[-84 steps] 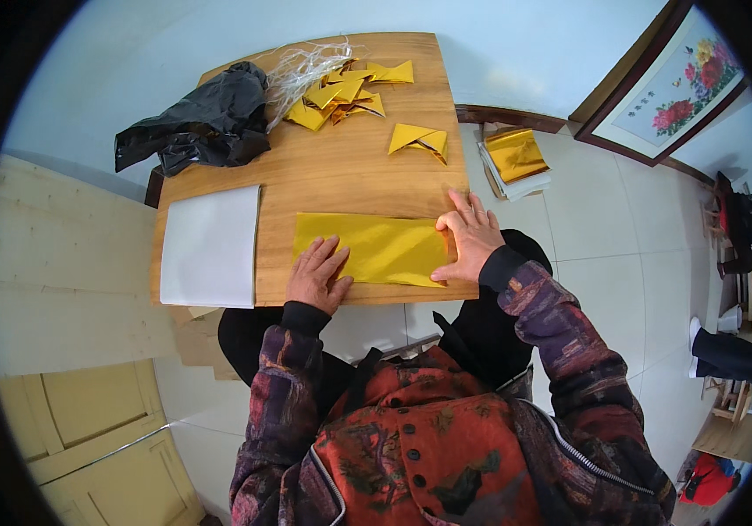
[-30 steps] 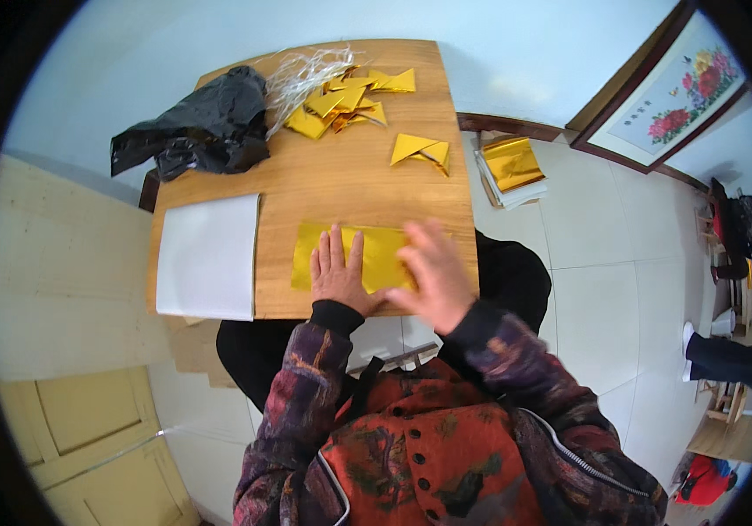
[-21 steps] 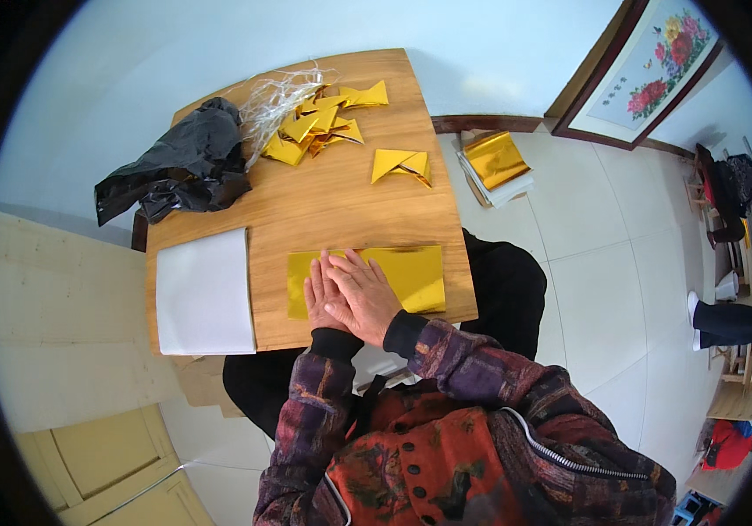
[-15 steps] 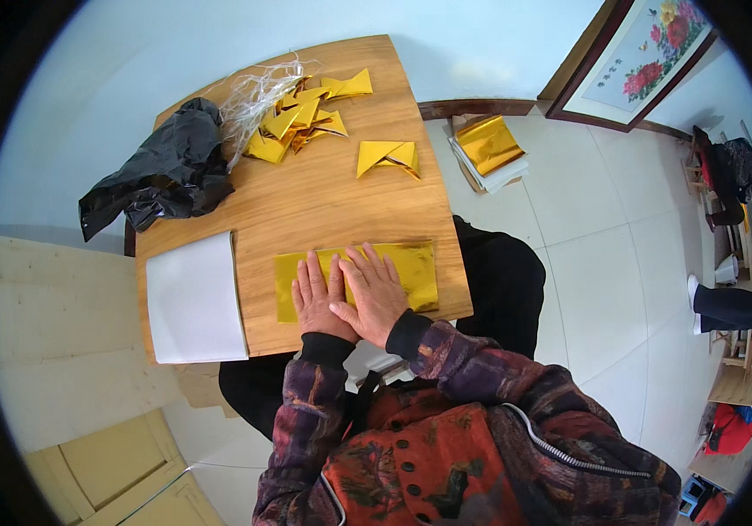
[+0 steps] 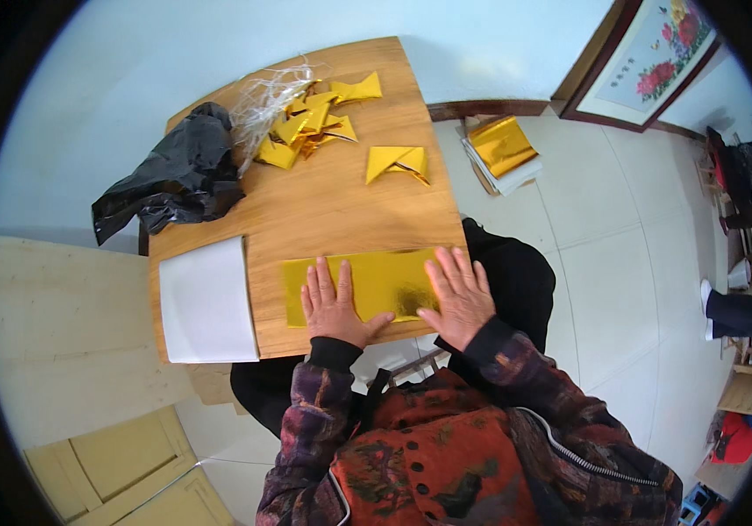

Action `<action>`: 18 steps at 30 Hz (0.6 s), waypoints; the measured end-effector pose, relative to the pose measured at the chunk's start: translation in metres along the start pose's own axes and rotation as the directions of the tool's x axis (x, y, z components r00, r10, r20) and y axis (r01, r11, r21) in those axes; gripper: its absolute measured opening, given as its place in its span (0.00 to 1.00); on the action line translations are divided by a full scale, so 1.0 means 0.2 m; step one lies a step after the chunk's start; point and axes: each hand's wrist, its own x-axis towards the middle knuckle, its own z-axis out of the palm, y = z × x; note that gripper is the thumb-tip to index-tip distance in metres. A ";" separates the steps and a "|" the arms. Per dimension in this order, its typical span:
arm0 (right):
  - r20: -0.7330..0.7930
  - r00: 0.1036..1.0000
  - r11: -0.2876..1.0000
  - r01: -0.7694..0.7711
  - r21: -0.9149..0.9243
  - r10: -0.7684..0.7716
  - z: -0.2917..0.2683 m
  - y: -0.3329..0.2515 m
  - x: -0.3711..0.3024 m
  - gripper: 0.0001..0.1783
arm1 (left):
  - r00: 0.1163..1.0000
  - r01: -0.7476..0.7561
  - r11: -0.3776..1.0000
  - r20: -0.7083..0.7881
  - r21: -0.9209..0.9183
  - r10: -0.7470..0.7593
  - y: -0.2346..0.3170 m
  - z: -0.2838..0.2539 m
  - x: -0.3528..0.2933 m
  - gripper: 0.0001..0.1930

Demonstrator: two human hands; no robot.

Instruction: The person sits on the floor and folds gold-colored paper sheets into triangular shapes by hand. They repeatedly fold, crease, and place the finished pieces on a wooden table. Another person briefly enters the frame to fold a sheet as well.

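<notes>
A long strip of shiny gold foil paper [image 5: 380, 279] lies flat along the near edge of the wooden table [image 5: 323, 206]. On its left part rests my left hand [image 5: 334, 309], palm down with fingers spread. My right hand [image 5: 460, 300] lies flat over the strip's right end, its fingers also stretched out. Beyond the strip sits one folded gold paper piece [image 5: 396, 162]. Farther back is a heap of folded gold pieces [image 5: 310, 123] beside a tangle of clear plastic strings [image 5: 262, 105].
A white paper stack [image 5: 207, 300] lies at the table's left. Behind it is a crumpled black plastic bag [image 5: 183, 171]. On the floor to the right, gold sheets [image 5: 503, 146] top a pile of paper. Another person [image 5: 748, 175] is at the far right.
My right hand has slid right, from beside my left hand to the strip's right end. The left hand stays on the left part, its thumb now spread out.
</notes>
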 end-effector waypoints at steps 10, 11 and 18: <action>0.088 0.975 0.975 0.192 0.109 -0.202 0.16 -0.27 0.23 0.42 | 0.999 0.047 0.999 -0.009 -0.002 -0.047 0.00 0.04 0.00 0.52; 0.040 0.974 0.969 0.217 0.120 -0.223 0.16 -0.24 0.22 0.42 | 0.999 0.038 0.999 -0.014 -0.025 -0.039 0.00 0.03 0.00 0.53; 0.018 0.980 0.980 0.200 0.011 -0.200 0.08 -0.14 0.12 0.43 | 0.999 0.041 0.995 0.000 -0.088 -0.041 -0.11 -0.03 -0.03 0.46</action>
